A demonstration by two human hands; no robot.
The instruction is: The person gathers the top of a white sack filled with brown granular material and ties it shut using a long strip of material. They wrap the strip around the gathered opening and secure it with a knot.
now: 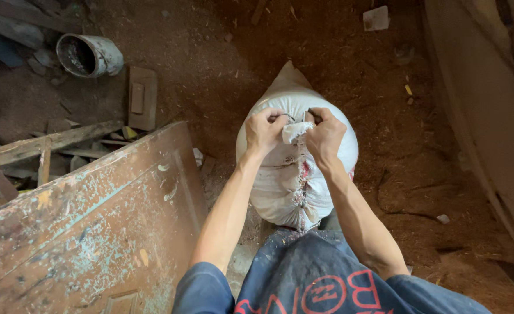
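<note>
Reddish sawdust is covering the floor (198,75) all around you, and you are standing over a full white sack (286,192) that is sitting upright between your feet and a bare patch of dirt. You are working at the closing step, by the look of it: both your hands are meeting at the gathered mouth of the sack (296,131), right at the top of the bulging cloth. Your left hand (264,131) is curling its grip tight around the bunched fabric on its side, fingers pressed together into a fist, while your right hand (325,135) is pinching the neck from the other side, with what looks like a thin dark cord (314,111) running under its fingers; whether the cord is already knotted you cannot tell from here. The bunched neck is lying between the two grips, touching both, so nothing needs reaching for. The next move is probably calling for a steady pull with both hands kept close together, so the gathered cloth is not slipping loose. A worn wooden door panel with flaking pale paint (94,227) is lying to your left, near the sack but apart from it, and a grey pipe piece (91,55) is resting well away in the far corner
</note>
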